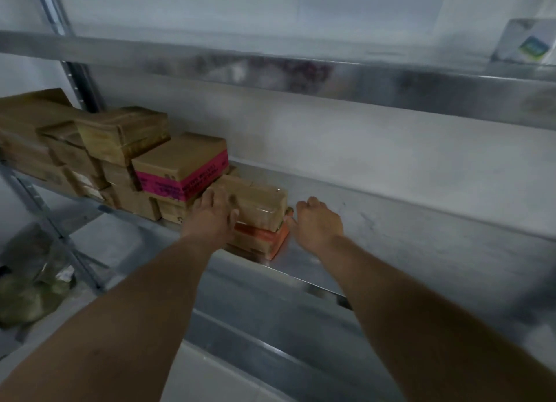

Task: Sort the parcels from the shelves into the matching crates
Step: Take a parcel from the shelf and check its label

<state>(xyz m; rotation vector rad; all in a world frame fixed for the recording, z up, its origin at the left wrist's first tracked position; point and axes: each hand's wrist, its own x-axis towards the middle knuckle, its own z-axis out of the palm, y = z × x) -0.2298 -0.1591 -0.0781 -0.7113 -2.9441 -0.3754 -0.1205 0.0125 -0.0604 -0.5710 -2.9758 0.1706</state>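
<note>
1. The person reaches with both bare arms to a metal shelf.
2. A brown parcel wrapped in clear tape lies on the shelf, on top of a small stack.
3. Right under it is an orange parcel. Its corner sticks out at the front edge of the shelf.
4. The left hand is on the left end of the brown parcel. Its fingers lie over the top and its thumb is bent on the front, so it grips the parcel.
5. The right hand is just beside the right end of the stack. Its fingers are bent loosely and hold nothing. Its thumb points at the stack, but it is too blurry to tell if it touches.
6. A parcel with pink tape sits just to the left of the stack, on top of other boxes.
7. More brown parcels are piled further left on the same shelf.
8. An upper shelf runs above. At its far right stands a white box with a green and blue label.
9. A green bag lies on the floor at the lower left.
</note>
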